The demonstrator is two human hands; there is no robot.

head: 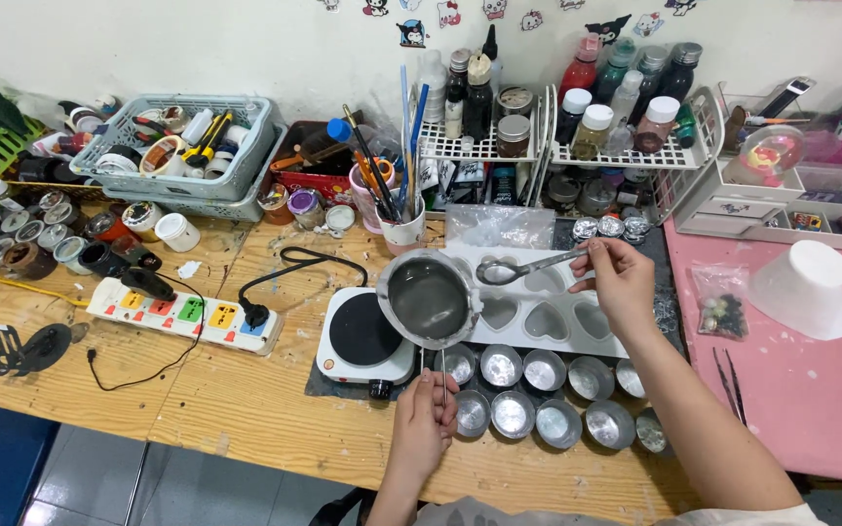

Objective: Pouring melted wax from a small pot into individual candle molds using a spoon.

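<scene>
A: Two hands in shot, both busy. Left hand (425,421) has its grip closed round the thin handle of a small metal pot (428,298), held up over the desk (246,409).

B: Where's the pot sit exactly?

A: Hovering between the white single hot plate (363,336) and the white heart mould (543,307), its rim overlapping both from this angle. Inside looks dark and grey; can't tell liquid from bare metal.

B: Right hand?

A: Right hand (619,282), grip pinched shut on the end of a metal spoon (523,267). Spoon bowl sits just at the pot's upper right rim, above the mould. Touching or not, can't tell.

B: Below the pot?

A: Round metal tins (538,394), two rows, on the desk in front of the mould, near the left hand. They look shiny and empty, hard to be sure.

B: Other stuff?

A: White power strip (182,317) with coloured switches left of the hot plate, black cable plugged in. Cup of brushes (401,224) behind the pot. White wire rack (557,146) with bottles and jars at the back wall. Grey basket (182,146) of tape rolls far left. Pink mat (791,380) on the right with an upturned white cup (811,287), a small bag of beads (718,312) and tweezers (730,385).
</scene>
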